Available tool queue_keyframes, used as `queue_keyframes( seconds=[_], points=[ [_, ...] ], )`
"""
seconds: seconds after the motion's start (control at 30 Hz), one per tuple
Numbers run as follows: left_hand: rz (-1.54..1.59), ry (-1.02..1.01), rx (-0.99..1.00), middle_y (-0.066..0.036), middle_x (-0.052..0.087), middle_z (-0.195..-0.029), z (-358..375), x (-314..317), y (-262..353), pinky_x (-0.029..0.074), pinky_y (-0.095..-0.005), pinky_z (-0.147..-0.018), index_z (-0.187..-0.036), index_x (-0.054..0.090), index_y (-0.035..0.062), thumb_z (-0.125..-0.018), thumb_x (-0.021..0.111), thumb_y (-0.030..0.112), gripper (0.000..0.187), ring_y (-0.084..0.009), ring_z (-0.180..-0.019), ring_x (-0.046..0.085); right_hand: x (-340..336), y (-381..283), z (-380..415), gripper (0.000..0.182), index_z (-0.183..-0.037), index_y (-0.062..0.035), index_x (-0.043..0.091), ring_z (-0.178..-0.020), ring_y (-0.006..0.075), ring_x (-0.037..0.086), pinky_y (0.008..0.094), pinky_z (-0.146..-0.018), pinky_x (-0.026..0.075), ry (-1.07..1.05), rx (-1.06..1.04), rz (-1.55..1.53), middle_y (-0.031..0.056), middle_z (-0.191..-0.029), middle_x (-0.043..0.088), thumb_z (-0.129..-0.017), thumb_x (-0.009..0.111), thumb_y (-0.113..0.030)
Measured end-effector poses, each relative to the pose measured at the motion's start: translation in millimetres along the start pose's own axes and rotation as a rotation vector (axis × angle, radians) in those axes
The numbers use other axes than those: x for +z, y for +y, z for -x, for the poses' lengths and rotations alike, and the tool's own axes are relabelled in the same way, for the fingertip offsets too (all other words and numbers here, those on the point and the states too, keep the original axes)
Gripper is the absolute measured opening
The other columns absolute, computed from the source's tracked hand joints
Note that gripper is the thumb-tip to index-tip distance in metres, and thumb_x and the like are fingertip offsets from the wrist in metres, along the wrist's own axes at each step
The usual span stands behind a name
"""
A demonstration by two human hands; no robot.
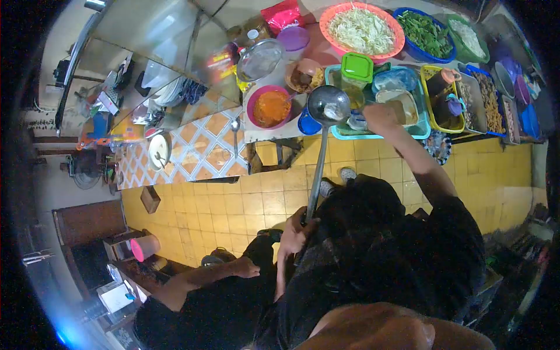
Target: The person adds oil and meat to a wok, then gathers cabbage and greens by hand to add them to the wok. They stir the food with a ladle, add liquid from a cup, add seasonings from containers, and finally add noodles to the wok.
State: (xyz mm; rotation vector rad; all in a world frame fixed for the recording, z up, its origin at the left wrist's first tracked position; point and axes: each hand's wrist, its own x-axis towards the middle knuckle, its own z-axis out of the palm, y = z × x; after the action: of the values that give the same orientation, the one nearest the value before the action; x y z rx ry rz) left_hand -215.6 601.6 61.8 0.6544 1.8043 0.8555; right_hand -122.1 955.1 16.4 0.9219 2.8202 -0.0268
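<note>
My left hand (pixel 297 233) is wrapped round the long handle of a large metal ladle (pixel 328 105). The ladle's bowl, with a small whitish lump in it, is up by the counter's front edge. Just right of the bowl, my right hand (pixel 382 119) is closed over the front of a teal tray (pixel 429 108); what its fingers hold is too small to make out. In that tray stand a green-lidded container (pixel 357 68) and a tub of pale contents. A pink bowl (pixel 252 108) of orange-red sauce sits left of the ladle.
Behind are a basket of shredded cabbage (pixel 361 30) and a blue basket of greens (pixel 424 35). Boxes of ingredients line the right. A spoon (pixel 235 125) and a white plate (pixel 157 153) lie on the tiled counter. At lower left is another person's closed hand (pixel 246 268).
</note>
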Motion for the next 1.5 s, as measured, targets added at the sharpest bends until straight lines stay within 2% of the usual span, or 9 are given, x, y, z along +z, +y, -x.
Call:
queue_keyframes(
  seconds=[0.1,0.33,0.5,0.57,0.77,0.93,1.13,1.33,1.5],
  points=[
    [0.018,0.062,0.093,-0.018,0.063,-0.083,-3.8,6.5,-20.4,0.044,-0.0342,-0.07,-0.103,0.055,-0.0034,-0.08,0.062,0.021,0.034,-0.0227,-0.075,0.058,13.9,19.6,1.2,0.013,-0.075,-0.008,0.067,-0.075,0.0297,0.066,0.0425,-0.063,0.053,0.01,0.043,0.058,0.0144,-0.08,0.067,-0.075,0.056,-0.015],
    [-0.03,0.042,0.013,-0.017,0.062,-0.078,-3.3,0.6,-8.0,0.043,-0.0342,-0.066,-0.1,0.056,-0.0022,-0.079,0.063,0.023,0.034,-0.0228,-0.071,0.057,20.6,43.9,19.6,0.013,-0.079,-0.014,0.068,-0.075,0.0294,0.063,0.0419,-0.065,0.051,0.148,0.096,-0.11,0.0129,-0.076,0.064,-0.075,0.056,-0.015],
    [-0.001,0.009,0.009,-0.012,0.058,-0.07,-7.1,-4.0,-9.8,0.041,-0.0332,-0.06,-0.096,0.056,0.0001,-0.078,0.063,0.024,0.031,-0.018,-0.065,0.052,20.1,37.1,26.5,0.009,-0.073,-0.0101,0.066,-0.074,0.0295,0.065,0.0415,-0.062,0.053,0.253,0.023,-0.072,0.0147,-0.075,0.064,-0.071,0.058,-0.014],
    [0.013,0.001,0.011,-0.012,0.058,-0.071,-7.9,-4.7,-9.8,0.041,-0.0331,-0.06,-0.096,0.056,-0.0003,-0.078,0.063,0.024,0.031,-0.0175,-0.065,0.052,23.0,34.8,26.9,0.01,-0.073,-0.0103,0.066,-0.074,0.0295,0.065,0.0414,-0.062,0.052,0.312,0.036,-0.036,0.0139,-0.076,0.064,-0.07,0.058,-0.015],
    [0.047,-0.001,0.036,-0.012,0.059,-0.073,-9.6,-3.9,-14.8,0.041,-0.0326,-0.062,-0.098,0.056,-0.0015,-0.079,0.063,0.023,0.032,-0.0175,-0.067,0.052,12.2,31.9,25.4,0.012,-0.073,-0.0109,0.066,-0.073,0.0294,0.064,0.0425,-0.065,0.052,0.117,-0.016,-0.084,0.0116,-0.076,0.064,-0.071,0.056,-0.017],
    [0.021,0.018,0.031,-0.013,0.059,-0.074,-5.3,-3.6,-10.4,0.042,-0.0328,-0.064,-0.1,0.056,-0.0016,-0.079,0.063,0.024,0.033,-0.0187,-0.068,0.053,13.0,39.8,30.4,0.013,-0.072,-0.0155,0.067,-0.073,0.0298,0.064,0.0432,-0.064,0.052,0.203,0.052,-0.229,0.0109,-0.076,0.065,-0.074,0.055,-0.019],
    [-0.026,0.028,-0.018,-0.016,0.062,-0.077,-1.1,-6.2,-3.7,0.043,-0.0336,-0.065,-0.101,0.056,-0.0026,-0.079,0.064,0.024,0.035,-0.0204,-0.069,0.055,-3.2,51.4,36.2,0.014,-0.079,-0.0135,0.067,-0.07,0.0316,0.063,0.0427,-0.064,0.051,0.292,0.061,-0.382,0.013,-0.075,0.065,-0.079,0.056,-0.021],
    [0.03,-0.007,0.003,-0.018,0.063,-0.081,-1.6,-3.4,-22.5,0.043,-0.0337,-0.065,-0.105,0.056,-0.0029,-0.081,0.062,0.022,0.036,-0.0208,-0.07,0.056,-24.7,34.5,34.5,0.013,-0.082,-0.0139,0.067,-0.069,0.0316,0.063,0.0432,-0.064,0.05,0.418,-0.016,-0.405,0.0131,-0.075,0.065,-0.081,0.056,-0.019],
    [0.106,-0.032,0.071,-0.017,0.063,-0.083,-1.7,-2.1,-33.0,0.044,-0.0328,-0.066,-0.109,0.055,-0.0028,-0.081,0.062,0.021,0.038,-0.0206,-0.071,0.056,-5.2,30.0,28.0,0.011,-0.083,-0.0108,0.066,-0.067,0.032,0.061,0.0417,-0.058,0.049,0.445,0.016,-0.309,0.0133,-0.076,0.063,-0.081,0.056,-0.016]
  ],
)
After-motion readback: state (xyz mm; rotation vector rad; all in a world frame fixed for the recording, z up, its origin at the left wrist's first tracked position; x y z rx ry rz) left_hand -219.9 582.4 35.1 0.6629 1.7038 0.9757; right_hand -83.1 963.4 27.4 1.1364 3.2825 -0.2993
